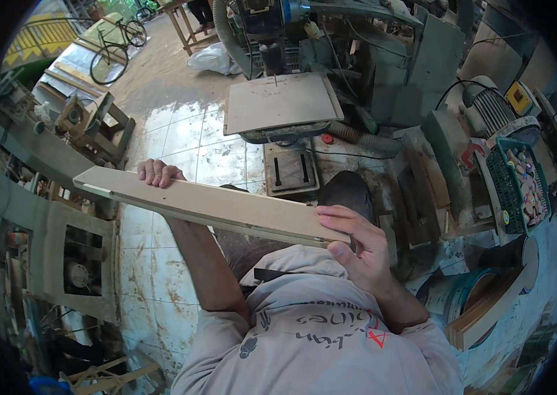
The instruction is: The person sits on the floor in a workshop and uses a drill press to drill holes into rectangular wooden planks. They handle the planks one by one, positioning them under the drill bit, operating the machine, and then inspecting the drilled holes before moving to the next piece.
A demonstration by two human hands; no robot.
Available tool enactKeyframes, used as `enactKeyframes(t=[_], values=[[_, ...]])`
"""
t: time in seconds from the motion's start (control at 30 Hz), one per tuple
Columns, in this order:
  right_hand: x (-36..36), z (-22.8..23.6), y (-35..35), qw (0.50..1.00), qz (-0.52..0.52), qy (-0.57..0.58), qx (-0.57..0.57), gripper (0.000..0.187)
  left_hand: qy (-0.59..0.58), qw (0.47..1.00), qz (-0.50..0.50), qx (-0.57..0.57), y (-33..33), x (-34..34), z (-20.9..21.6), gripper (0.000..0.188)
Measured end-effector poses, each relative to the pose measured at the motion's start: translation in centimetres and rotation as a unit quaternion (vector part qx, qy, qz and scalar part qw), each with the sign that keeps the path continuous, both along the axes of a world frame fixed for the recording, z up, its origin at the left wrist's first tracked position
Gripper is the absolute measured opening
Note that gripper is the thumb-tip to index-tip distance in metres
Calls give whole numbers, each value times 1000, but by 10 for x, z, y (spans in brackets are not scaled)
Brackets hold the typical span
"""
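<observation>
A long, flat wooden board (226,204), pale brown with a lighter edge, lies across the front of my body, its left end farther away than its right. My left hand (159,173) grips it near the left end, with the fingers curled over the top face and the thumb side hidden. At the right end my right hand (357,240) holds the board, fingers on the top and the thumb at the near edge. Beyond the board stands a drill press (272,56), its bit pointing down over a tilted flat panel (282,104) used as the table top.
A green plastic basket (515,187) full of small round pieces stands at the right beside an electric motor (489,108). Curved wood strips (482,316) rest at the lower right. Machine frames (48,243) line the left; a bicycle (117,49) stands far back.
</observation>
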State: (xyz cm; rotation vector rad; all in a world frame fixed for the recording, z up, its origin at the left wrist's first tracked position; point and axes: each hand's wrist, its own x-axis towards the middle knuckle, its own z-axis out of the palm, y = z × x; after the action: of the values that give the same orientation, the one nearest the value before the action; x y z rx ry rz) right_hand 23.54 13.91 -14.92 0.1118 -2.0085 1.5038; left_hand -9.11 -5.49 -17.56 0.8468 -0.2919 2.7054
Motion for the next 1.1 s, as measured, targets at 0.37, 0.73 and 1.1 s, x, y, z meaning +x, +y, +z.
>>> enactKeyframes(t=[0.37,0.73,1.1], values=[[0,8,-3,998,-42,-2,42,41,-125,989,-67,-45,18,0,-51,18],[-4,24,-6,997,-42,-3,71,35,-244,944,-98,-199,34,-13,-130,38],[-3,-37,7,977,-13,-95,-188,58,-58,995,72,-33,12,31,-36,18]])
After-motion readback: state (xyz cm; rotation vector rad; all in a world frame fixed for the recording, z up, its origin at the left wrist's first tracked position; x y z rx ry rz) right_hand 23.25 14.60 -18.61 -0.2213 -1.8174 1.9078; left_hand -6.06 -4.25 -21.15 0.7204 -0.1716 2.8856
